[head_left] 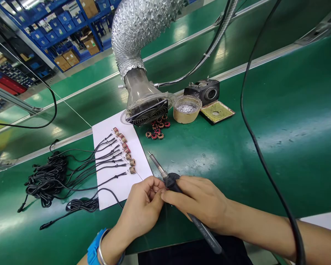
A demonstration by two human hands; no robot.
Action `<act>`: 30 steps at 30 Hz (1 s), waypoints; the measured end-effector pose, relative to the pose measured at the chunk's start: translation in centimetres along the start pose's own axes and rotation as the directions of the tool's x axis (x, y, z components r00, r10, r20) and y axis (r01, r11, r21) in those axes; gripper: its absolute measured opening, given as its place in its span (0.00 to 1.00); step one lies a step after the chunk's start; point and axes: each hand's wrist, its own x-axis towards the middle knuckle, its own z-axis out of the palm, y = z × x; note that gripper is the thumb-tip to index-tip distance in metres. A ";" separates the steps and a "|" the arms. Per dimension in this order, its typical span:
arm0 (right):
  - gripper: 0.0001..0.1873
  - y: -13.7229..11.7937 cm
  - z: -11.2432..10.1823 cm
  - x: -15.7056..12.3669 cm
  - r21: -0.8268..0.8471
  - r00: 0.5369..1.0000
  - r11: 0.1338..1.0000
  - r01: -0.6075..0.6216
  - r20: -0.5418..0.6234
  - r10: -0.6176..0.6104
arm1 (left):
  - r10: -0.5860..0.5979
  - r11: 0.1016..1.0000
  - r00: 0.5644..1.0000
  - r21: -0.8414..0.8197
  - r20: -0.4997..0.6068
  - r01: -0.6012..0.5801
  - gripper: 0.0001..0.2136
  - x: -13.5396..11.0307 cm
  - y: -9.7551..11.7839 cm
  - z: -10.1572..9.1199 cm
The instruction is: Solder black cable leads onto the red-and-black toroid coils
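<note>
My right hand [200,198] is closed around a soldering iron [205,233], whose metal tip points up and left above the bench. My left hand [140,206] is pinched shut, its fingertips meeting those of my right hand. A black cable [110,190] runs under my left hand, and a thin wire shows between the fingertips; the cable's end is hidden. Beyond my left hand, several copper-wound ring coils [132,170] lie in a row on a white sheet [107,200]. Black cables with split ends [110,179] point toward them.
A fume extractor hood [147,110] hangs over the bench. Red-and-black coils [157,133] lie below it. Near them stand a solder-filled round pot [186,115], an iron holder [204,92] and a yellow sponge tray [217,112]. Bundled cables [48,180] lie left; a black cord [255,136] hangs right.
</note>
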 end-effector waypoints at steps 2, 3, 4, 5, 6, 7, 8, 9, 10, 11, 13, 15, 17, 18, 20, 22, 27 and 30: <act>0.16 0.0 -0.1 0.1 -0.005 1.000 1.000 0.018 0.018 -0.017 | 0.013 1.000 1.000 -0.011 0.004 -0.013 0.06 0.0 0.0 0.1; 0.16 0.1 -0.1 0.0 -0.002 1.000 1.000 0.019 0.021 -0.019 | 0.008 1.000 1.000 -0.012 0.007 -0.008 0.06 0.0 0.0 0.1; 0.15 0.2 -0.1 -0.1 0.007 1.000 1.000 0.016 0.018 -0.016 | -0.006 1.000 1.000 -0.006 0.010 0.006 0.06 0.0 0.1 0.1; 0.14 0.3 0.0 -0.3 0.024 1.000 1.000 0.007 0.012 -0.007 | -0.028 1.000 1.000 0.004 0.013 0.028 0.07 0.0 0.1 0.0; 0.12 0.4 0.0 -0.5 0.049 1.000 0.999 -0.013 -0.002 0.013 | -0.054 0.998 0.998 0.018 0.017 0.053 0.09 0.0 0.1 0.0; 0.12 0.6 0.0 -0.8 0.083 0.999 0.996 -0.042 -0.019 0.044 | -0.079 0.996 0.997 0.035 0.021 0.078 0.10 0.0 0.2 -0.1; 0.13 0.7 0.0 -1.0 0.124 0.996 0.989 -0.077 -0.033 0.082 | -0.099 0.994 0.995 0.050 0.025 0.097 0.11 0.0 0.2 -0.1; 0.14 0.9 0.0 -1.2 0.167 0.992 0.980 -0.113 -0.041 0.122 | -0.111 0.992 0.993 0.063 0.028 0.109 0.12 0.0 0.3 -0.1; 0.15 1.0 -0.1 -1.3 0.207 0.987 0.968 -0.145 -0.043 0.157 | -0.118 0.991 0.993 0.072 0.028 0.115 0.13 0.0 0.3 -0.2; 0.16 1.1 -0.2 -1.4 0.240 0.983 0.956 -0.167 -0.040 0.181 | -0.121 0.990 0.992 0.080 0.025 0.119 0.13 0.1 0.3 -0.2; 0.17 1.1 -0.5 -1.4 0.280 0.978 0.940 -0.197 -0.012 0.208 | -0.118 0.989 0.993 0.087 0.014 0.116 0.12 0.1 0.3 -0.2; 0.17 1.2 -0.6 -1.4 0.291 0.972 0.929 -0.230 0.021 0.234 | -0.106 0.992 0.994 0.075 0.014 0.104 0.11 0.2 0.3 -0.3; 0.16 1.4 -0.5 -1.5 0.289 0.964 0.920 -0.266 0.062 0.259 | -0.093 0.994 0.995 0.060 0.028 0.091 0.08 0.2 0.2 -0.3; 0.17 1.5 -0.4 -1.5 0.291 0.960 0.915 -0.279 0.086 0.265 | -0.085 0.995 0.996 0.062 0.034 0.083 0.07 0.2 0.1 -0.3; 0.17 1.7 -0.1 -1.8 0.304 0.956 0.907 -0.291 0.139 0.260 | -0.068 0.992 0.997 0.105 0.033 0.064 0.04 0.2 0.0 -0.2; 0.16 1.9 0.3 -2.0 0.320 0.952 0.901 -0.293 0.182 0.246 | -0.044 0.978 0.999 0.203 0.011 0.041 0.05 0.2 0.0 0.1; 0.17 2.2 0.7 -2.4 0.333 0.953 0.899 -0.283 0.203 0.225 | 0.055 0.889 0.997 0.457 -0.046 -0.028 0.09 0.2 0.1 1.3; 0.16 2.3 0.6 -2.4 0.329 0.962 0.910 -0.253 0.186 0.200 | 0.093 0.852 0.994 0.521 -0.056 -0.051 0.10 0.4 -0.1 1.7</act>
